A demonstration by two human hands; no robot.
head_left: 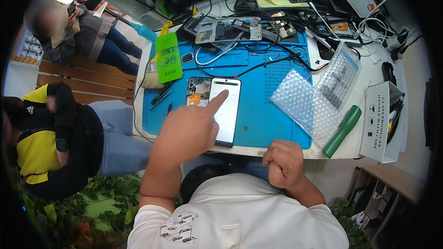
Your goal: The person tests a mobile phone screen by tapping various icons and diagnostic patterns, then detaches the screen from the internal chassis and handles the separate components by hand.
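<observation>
A smartphone (224, 127) with a lit, mostly white screen lies on a blue repair mat (260, 120). The index finger of my left hand (188, 129) is stretched out over the upper part of the screen, its tip at the glass. The other fingers of that hand curl in and hold nothing that I can see. Just left of the phone lies an opened phone (199, 85) with its board and an orange flex cable showing, partly hidden by my hand. My right hand (283, 162) is closed in a fist by the table's front edge, with nothing sticking out of it.
Right of the mat lie bubble wrap (304, 103), a green-handled screwdriver (342, 131) and a white box (379, 122). A brush (151, 76) and a green card (169, 57) sit left. Phone parts and cables (230, 30) crowd the back. A seated person (69, 133) is beside the table.
</observation>
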